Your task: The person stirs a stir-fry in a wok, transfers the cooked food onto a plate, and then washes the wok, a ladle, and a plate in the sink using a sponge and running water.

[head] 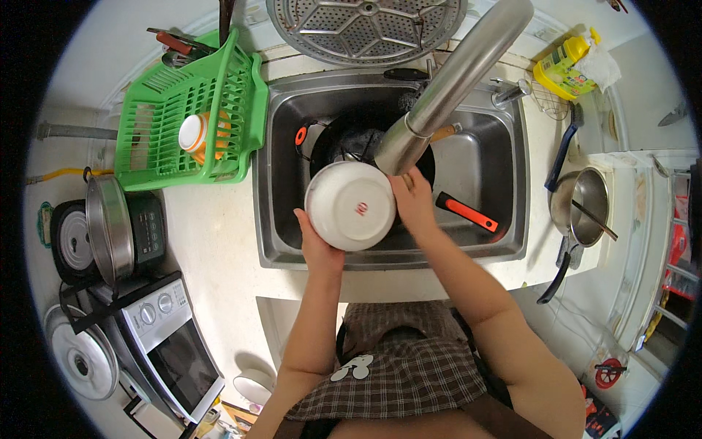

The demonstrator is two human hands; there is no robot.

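A white bowl point(343, 228) is held between my two hands over the stainless steel sink point(477, 249), its base turned up towards me with a small red mark. My left hand point(318, 244) grips the bowl's lower left side. On the right rim sits my right hand point(412, 200), close to the mouth of a thick steel faucet spout point(447, 99). Beneath the bowl, partly hidden, rests a black wok point(334, 131) with a red-and-black handle point(469, 213) pointing right. Whether water runs from the spout cannot be made out.
Left of the sink stands a green dish rack point(194, 178) holding an orange-and-white cup point(203, 137). A perforated steamer plate point(367, 33) leans behind. On the right are a long-handled brush point(564, 145), a saucepan point(592, 208) and a yellow bottle point(567, 52). A toaster oven point(184, 362) occupies the lower left.
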